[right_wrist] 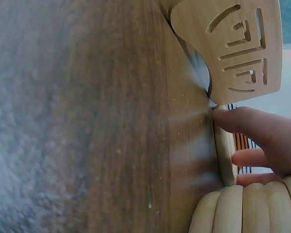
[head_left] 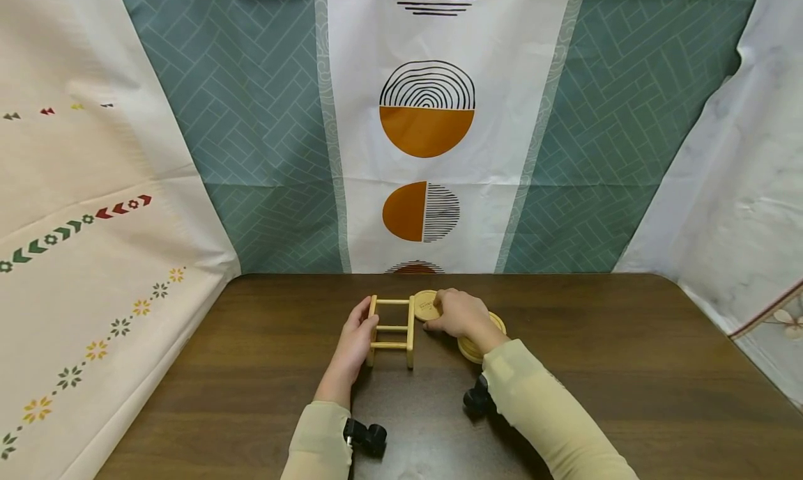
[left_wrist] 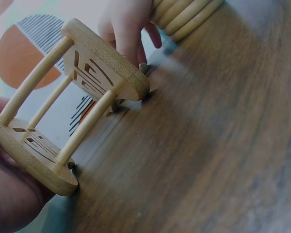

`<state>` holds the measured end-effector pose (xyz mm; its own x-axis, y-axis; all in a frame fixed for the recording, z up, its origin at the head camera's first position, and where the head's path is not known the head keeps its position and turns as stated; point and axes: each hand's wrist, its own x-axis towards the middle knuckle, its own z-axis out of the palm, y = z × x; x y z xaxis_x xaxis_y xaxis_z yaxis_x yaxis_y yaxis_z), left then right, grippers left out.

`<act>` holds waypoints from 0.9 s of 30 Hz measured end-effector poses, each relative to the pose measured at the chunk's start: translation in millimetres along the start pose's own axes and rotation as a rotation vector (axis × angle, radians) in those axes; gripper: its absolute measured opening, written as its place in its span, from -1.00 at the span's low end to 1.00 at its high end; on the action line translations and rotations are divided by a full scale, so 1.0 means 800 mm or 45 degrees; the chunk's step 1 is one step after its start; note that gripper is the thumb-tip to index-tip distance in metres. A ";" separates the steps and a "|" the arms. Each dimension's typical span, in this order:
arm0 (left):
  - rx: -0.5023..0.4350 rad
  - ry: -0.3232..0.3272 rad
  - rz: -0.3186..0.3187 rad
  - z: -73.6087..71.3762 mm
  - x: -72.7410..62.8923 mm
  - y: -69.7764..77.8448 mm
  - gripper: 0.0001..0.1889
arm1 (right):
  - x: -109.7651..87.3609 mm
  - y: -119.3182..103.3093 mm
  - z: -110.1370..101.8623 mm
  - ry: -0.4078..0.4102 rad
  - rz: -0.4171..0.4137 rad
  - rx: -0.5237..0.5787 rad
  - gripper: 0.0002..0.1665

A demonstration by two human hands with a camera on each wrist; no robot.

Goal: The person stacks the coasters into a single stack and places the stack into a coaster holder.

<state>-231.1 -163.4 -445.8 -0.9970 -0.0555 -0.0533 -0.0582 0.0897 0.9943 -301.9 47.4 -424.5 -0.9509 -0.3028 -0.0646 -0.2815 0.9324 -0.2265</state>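
Note:
My left hand [head_left: 359, 334] grips a small light-wood coaster rack [head_left: 410, 334] by its left end panel. Rods join the rack's two panels, and cut-out line patterns show on the panel [right_wrist: 247, 53] in the right wrist view. To its right, a round wooden coaster [head_left: 424, 304] lies flat on the table. My right hand [head_left: 464, 316] holds this coaster at its edge, thumb on the near side and fingers farther over. Beneath the right wrist sits a stack of round coasters [right_wrist: 254, 208], partly hidden by the hand in the head view.
The dark wood-grain table [head_left: 251, 368] carries all of these things. A patterned green and white cloth [head_left: 426, 166] hangs behind its far edge, with light cloths along both sides. A small black device [head_left: 366, 437] is strapped at each wrist.

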 end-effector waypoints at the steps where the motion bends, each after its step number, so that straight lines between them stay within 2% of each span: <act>1: -0.001 0.001 0.000 0.000 0.000 0.000 -0.44 | 0.000 0.000 0.000 0.000 0.008 0.004 -0.38; 4: -0.002 0.004 0.007 -0.001 0.000 0.000 -0.44 | 0.001 0.001 0.001 -0.003 0.028 0.014 -0.46; 8: -0.003 0.009 0.010 -0.002 0.000 0.000 -0.43 | 0.001 0.002 0.002 0.018 0.055 0.029 -0.42; 15: -0.012 -0.006 -0.007 -0.003 -0.004 0.007 -0.43 | 0.001 0.001 0.002 0.015 0.048 0.024 0.05; 27: -0.016 0.005 -0.001 -0.003 -0.001 0.001 -0.43 | 0.003 0.001 0.002 0.012 0.044 0.043 -0.02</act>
<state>-230.5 -165.8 -444.5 -0.9968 -0.0595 -0.0541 -0.0586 0.0769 0.9953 -304.4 47.1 -426.5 -0.9611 -0.2689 -0.0638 -0.2445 0.9349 -0.2572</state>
